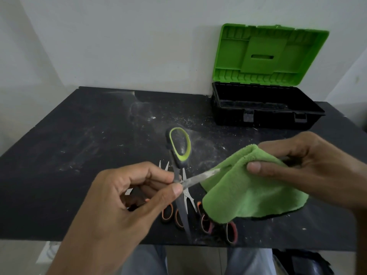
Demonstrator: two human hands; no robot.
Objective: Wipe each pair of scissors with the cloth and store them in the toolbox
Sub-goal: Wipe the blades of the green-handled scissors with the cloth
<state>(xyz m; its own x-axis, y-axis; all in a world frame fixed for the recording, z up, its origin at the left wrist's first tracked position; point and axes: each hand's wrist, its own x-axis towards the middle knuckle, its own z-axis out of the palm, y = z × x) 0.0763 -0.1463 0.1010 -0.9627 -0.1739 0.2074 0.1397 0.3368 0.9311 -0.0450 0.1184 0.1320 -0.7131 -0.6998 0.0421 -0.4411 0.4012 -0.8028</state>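
My left hand grips a pair of scissors with grey and lime-green handles near its pivot, held open above the table. One dusty blade points right into the green cloth, and the other blade points down toward me. My right hand pinches the cloth around the tip of that blade. Under my hands, two smaller scissors with orange and black handles lie on the table, partly hidden. The toolbox stands open at the back right, its black tray looking empty.
The black table is dusty and speckled with white debris. The toolbox's green lid leans against the white wall. My knees and a dark bag show below the table's near edge.
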